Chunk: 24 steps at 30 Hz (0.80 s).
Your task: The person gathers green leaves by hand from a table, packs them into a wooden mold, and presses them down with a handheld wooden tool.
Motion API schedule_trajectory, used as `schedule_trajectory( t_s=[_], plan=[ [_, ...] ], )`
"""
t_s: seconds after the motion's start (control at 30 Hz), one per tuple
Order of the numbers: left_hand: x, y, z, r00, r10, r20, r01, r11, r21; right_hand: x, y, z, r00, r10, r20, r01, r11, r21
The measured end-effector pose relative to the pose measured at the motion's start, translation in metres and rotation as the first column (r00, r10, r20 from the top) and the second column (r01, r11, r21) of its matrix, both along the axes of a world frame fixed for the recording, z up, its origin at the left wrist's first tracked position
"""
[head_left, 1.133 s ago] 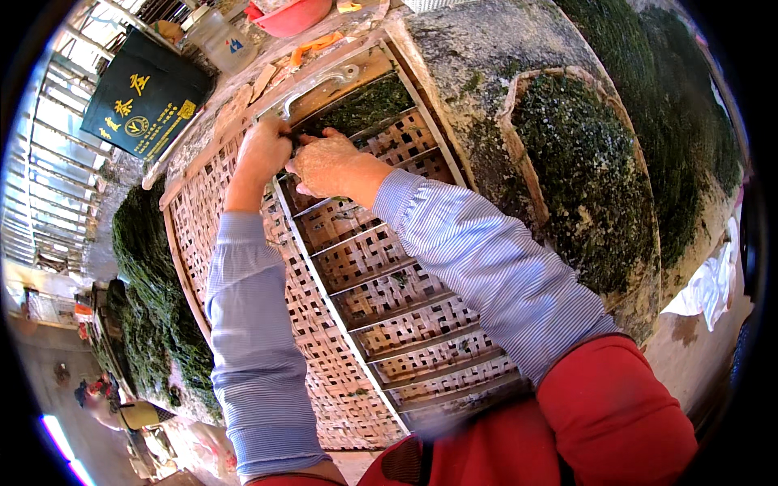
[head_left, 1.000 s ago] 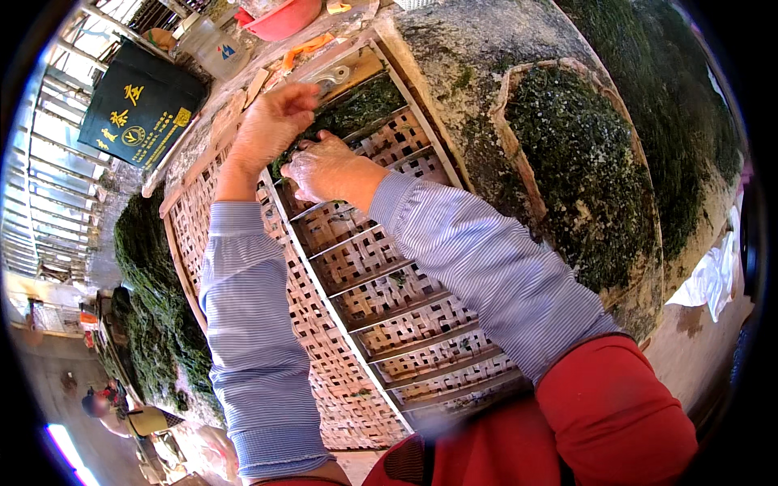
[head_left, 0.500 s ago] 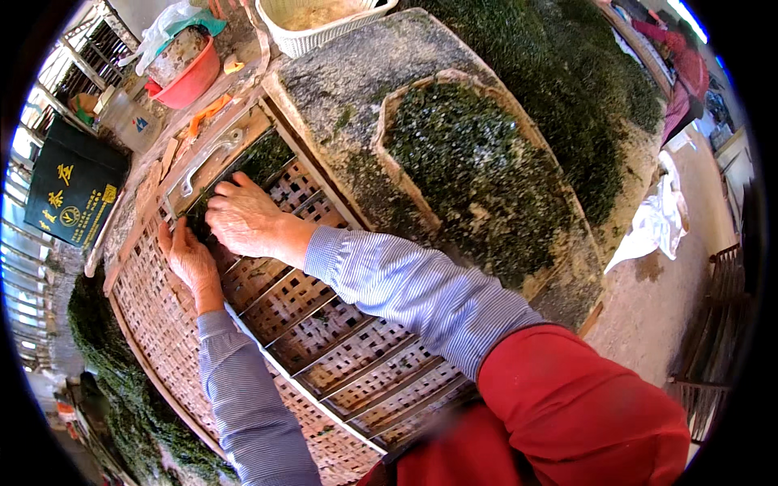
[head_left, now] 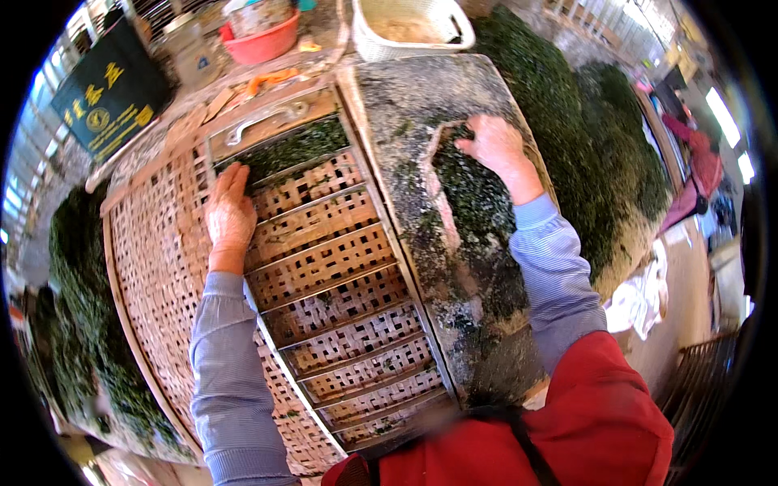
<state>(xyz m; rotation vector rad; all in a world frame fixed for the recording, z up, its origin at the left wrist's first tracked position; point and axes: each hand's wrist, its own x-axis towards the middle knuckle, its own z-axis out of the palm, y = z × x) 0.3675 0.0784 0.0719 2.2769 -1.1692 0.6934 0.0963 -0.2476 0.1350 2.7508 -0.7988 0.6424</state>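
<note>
A slatted frame with cross-bars and a white metal handle lies on a woven bamboo mat, its top compartment filled with dark green strands. My left hand rests on the frame's upper left part, fingers lying extended beside that filled compartment. My right hand is over a mound of wet green material on the speckled board right of the frame, fingers curled at its upper edge; what they grip is unclear. A pale strip borders the mound.
Beyond the board stand a white basket, a red basin and a plastic jug. A dark green box is at back left. Large green heaps lie both sides. Another person in pink works at far right.
My right hand has left the frame's top compartment and moved right to the mound. My left hand stays at the frame, its fingers now laid along the upper left. The view has also shifted.
</note>
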Motion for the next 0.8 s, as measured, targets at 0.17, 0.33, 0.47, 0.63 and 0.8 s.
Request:
schedule_trajectory(
  t_s=[0.17,0.33,0.47,0.63,0.8],
  plan=[
    [0.009,0.011,0.008,0.991,-0.132,-0.029,0.134,0.989,0.068,0.024,-0.009,-0.006,0.98,0.128,0.154,-0.158,0.967,0.202],
    [0.03,0.009,0.038,0.954,-0.192,-0.231,0.225,0.967,0.124,0.08,0.055,0.042,0.84,0.074,0.538,-0.369,0.805,0.465],
    [0.033,-0.005,0.051,0.977,-0.063,-0.203,0.116,0.959,0.259,0.147,0.098,0.042,0.7,0.163,0.696,-0.702,0.334,0.628],
    [0.04,-0.018,0.066,0.933,0.115,-0.34,0.054,0.891,0.452,0.207,0.13,-0.002,0.762,0.571,0.305,-0.642,0.603,0.475],
    [0.03,-0.028,0.07,0.947,-0.079,-0.31,0.116,0.988,0.101,0.189,0.142,-0.001,0.799,0.596,-0.075,-0.484,0.713,0.507]
  ],
)
